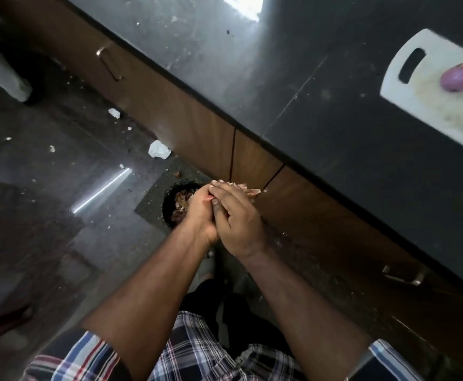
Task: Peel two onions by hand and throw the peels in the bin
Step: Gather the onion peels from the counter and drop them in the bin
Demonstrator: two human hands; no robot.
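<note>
Cupped hands (222,213), papery peels (248,189) above bin (169,202)

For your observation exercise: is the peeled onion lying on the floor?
No, the peeled onion rests on the white cutting board up on the dark counter.

Dim, tilted wide-angle view; glare streaks the countertop (252,64).

Dark counter (334,111), white cutting board (428,105), floor (46,215), bin (169,204)
</note>
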